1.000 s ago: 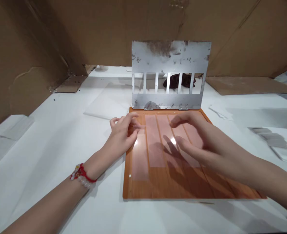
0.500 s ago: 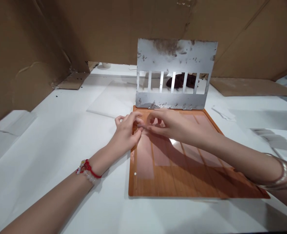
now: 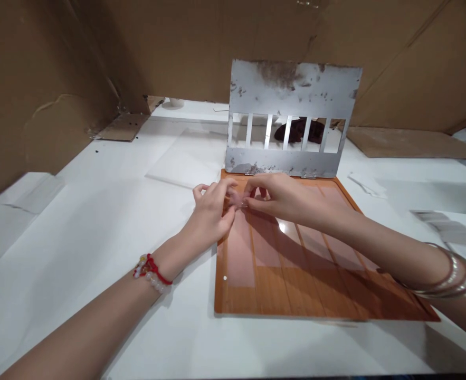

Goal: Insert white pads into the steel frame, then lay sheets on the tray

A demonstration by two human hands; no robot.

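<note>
An orange-brown wooden board [image 3: 296,295] lies on the white table, with several pale pink strips [image 3: 240,258] side by side in its grooves. Hinged to its far edge, a grey metal frame [image 3: 292,100] with rectangular slots stands upright. My left hand [image 3: 215,211] is at the board's upper left corner, fingers curled and pinching at the top of the leftmost strip. Beside it, my right hand [image 3: 276,195] has thumb and fingertips pressed together at the same spot. What lies between the fingertips is small and blurred.
Behind the metal frame is a dark reddish object [image 3: 300,130]. A translucent sheet [image 3: 189,158] lies left of the frame. White papers [image 3: 450,232] rest at the right, more paper [image 3: 15,211] at the left. Cardboard walls [image 3: 177,47] enclose the back and left.
The view has shifted slightly, so the board and frame appear a little further right. The thin roll seen between my fingertips is now less distinct, and my hands remain at the same corner.
</note>
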